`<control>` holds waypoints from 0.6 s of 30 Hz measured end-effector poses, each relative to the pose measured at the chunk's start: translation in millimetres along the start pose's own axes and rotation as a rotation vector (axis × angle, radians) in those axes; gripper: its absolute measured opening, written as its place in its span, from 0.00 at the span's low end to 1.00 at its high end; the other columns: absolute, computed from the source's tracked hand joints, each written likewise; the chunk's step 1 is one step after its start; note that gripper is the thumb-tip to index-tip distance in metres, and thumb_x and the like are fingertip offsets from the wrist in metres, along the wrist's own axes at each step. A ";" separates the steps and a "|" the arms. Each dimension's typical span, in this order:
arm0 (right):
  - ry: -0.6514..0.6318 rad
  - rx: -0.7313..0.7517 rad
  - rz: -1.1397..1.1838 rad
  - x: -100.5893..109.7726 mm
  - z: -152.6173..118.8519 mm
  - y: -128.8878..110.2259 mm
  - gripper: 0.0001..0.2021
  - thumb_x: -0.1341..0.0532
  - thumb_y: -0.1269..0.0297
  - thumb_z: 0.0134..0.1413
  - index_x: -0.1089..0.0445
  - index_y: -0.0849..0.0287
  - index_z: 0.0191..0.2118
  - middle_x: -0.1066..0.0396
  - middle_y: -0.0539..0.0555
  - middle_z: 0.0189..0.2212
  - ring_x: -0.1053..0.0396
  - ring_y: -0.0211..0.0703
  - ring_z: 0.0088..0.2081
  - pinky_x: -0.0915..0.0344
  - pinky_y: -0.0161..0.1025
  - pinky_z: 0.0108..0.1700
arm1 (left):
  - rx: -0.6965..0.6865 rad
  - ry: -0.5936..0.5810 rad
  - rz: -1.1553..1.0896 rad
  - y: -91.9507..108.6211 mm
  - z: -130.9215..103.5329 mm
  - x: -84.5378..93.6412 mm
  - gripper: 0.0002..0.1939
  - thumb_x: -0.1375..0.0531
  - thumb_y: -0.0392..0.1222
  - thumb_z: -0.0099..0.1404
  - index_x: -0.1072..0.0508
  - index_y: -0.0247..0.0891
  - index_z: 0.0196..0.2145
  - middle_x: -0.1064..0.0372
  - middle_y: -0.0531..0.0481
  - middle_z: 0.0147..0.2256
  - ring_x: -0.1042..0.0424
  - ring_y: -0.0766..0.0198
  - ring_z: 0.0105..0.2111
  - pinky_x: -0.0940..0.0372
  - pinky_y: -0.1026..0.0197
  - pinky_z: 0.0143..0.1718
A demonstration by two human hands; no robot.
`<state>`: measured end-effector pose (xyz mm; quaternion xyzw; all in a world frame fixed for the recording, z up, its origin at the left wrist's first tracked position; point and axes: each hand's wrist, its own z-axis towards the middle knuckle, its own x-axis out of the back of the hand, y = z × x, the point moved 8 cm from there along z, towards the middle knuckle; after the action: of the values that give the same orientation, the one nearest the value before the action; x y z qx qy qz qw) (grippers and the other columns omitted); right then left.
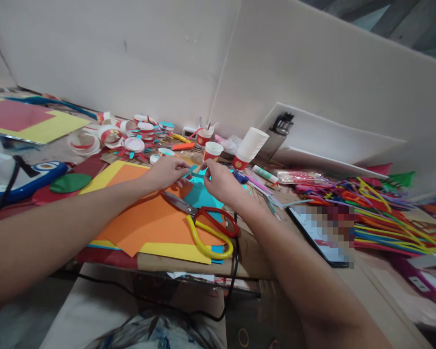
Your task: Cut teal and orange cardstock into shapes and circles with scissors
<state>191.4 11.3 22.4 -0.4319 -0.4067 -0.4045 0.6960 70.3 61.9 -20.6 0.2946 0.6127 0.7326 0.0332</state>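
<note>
Between my two hands is a small strip of turquoise paper (pixel 193 170). My left hand (pixel 169 173) pinches its left end, and my right hand (pixel 220 180) pinches the right end. Below them lies a larger turquoise sheet (pixel 203 195), partly hidden by my right hand. Scissors (pixel 212 228) with one red and one yellow handle rest on orange paper (pixel 148 223), their blades pointing up and left under my hands. Yellow paper (pixel 167 252) shows beneath the orange sheets. A single paper cup (pixel 213 151) stands just beyond my right hand.
Stacked paper cups (pixel 252 145) lean behind my right hand, near a dark bottle (pixel 278 135). Cut cup pieces (pixel 111 135) crowd the back left. A blue punch-like tool (pixel 25 182) lies left. A tablet-like device (pixel 319 237) and colourful pipe cleaners (pixel 381 218) lie right. A black cable (pixel 236 271) hangs over the front edge.
</note>
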 end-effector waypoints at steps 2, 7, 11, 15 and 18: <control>-0.031 0.019 -0.009 -0.3 -1.1 -3.1 0.17 0.46 0.80 0.48 0.34 0.63 0.45 0.28 0.57 0.35 0.32 0.43 0.36 0.41 0.36 0.37 | -0.015 0.036 0.026 2.6 -0.4 3.6 0.09 0.40 0.43 0.57 0.24 0.37 0.33 0.25 0.49 0.25 0.27 0.64 0.21 0.35 0.65 0.21; -0.050 0.035 0.000 2.5 -1.4 -5.2 0.19 0.46 0.79 0.48 0.38 0.63 0.48 0.28 0.57 0.33 0.32 0.45 0.34 0.42 0.36 0.34 | -0.133 -0.016 0.103 10.3 0.8 -2.2 0.10 0.42 0.44 0.58 0.24 0.38 0.34 0.25 0.51 0.25 0.27 0.64 0.22 0.34 0.64 0.25; 0.048 0.017 0.050 12.9 0.0 -5.9 0.19 0.45 0.79 0.47 0.38 0.62 0.47 0.29 0.55 0.31 0.33 0.45 0.33 0.42 0.38 0.34 | -0.209 -0.134 0.064 16.9 -1.5 -16.5 0.11 0.44 0.45 0.60 0.24 0.37 0.33 0.25 0.51 0.26 0.27 0.65 0.24 0.33 0.64 0.28; 0.147 -0.006 0.144 18.2 1.7 -0.9 0.15 0.44 0.75 0.49 0.38 0.62 0.45 0.31 0.52 0.30 0.34 0.41 0.32 0.41 0.36 0.34 | -0.170 -0.096 0.021 21.6 -3.8 -11.4 0.09 0.43 0.43 0.60 0.26 0.35 0.30 0.26 0.51 0.25 0.29 0.66 0.23 0.33 0.63 0.28; 0.175 -0.063 0.162 9.7 3.9 13.2 0.11 0.42 0.71 0.52 0.36 0.62 0.43 0.31 0.53 0.32 0.34 0.39 0.32 0.40 0.35 0.34 | -0.112 0.022 -0.086 17.8 -1.6 5.0 0.09 0.41 0.43 0.59 0.27 0.34 0.29 0.25 0.47 0.27 0.28 0.65 0.24 0.32 0.61 0.28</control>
<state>205.9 16.9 28.8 -0.4480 -0.2952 -0.3958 0.7453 71.0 58.1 -2.5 0.2577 0.5829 0.7670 0.0745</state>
